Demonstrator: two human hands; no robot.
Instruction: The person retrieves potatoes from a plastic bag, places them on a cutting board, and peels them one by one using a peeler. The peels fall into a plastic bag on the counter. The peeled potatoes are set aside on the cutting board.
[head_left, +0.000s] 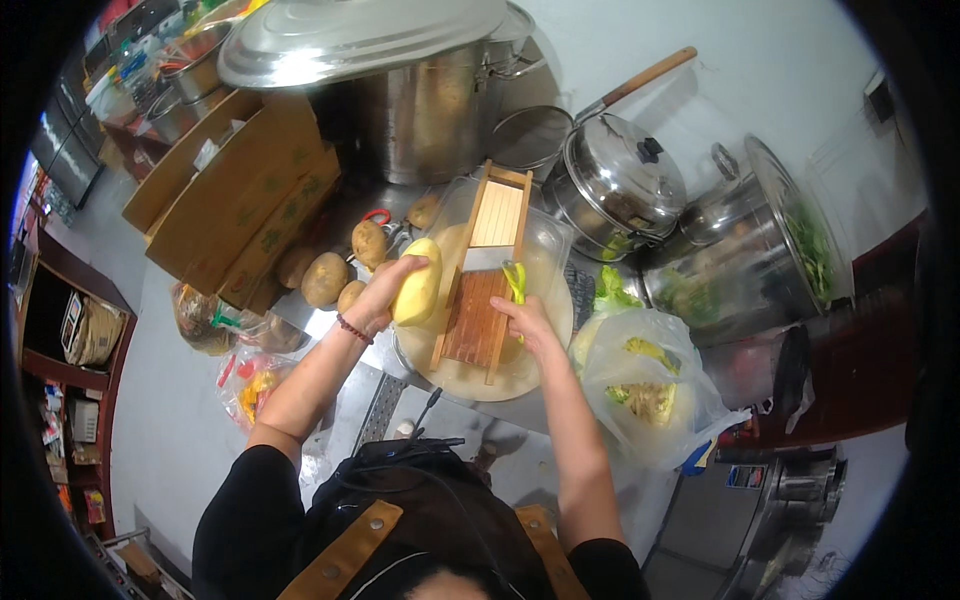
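Note:
My left hand holds a large peeled potato, pale yellow, just left of a wooden mandoline slicer. In my right hand is a yellow-green peeler, held over the slicer's right rail. The slicer has a metal blade plate across its middle and lies over a clear plastic tub. Beneath them is a round, pale cutting board. Several unpeeled potatoes lie left of my left hand, beside red-handled scissors.
A cardboard box stands at the left. Behind the tub rises a large lidded stockpot. A lidded saucepan and another metal pot stand to the right. Nearer me at the right is a plastic bag of cabbage.

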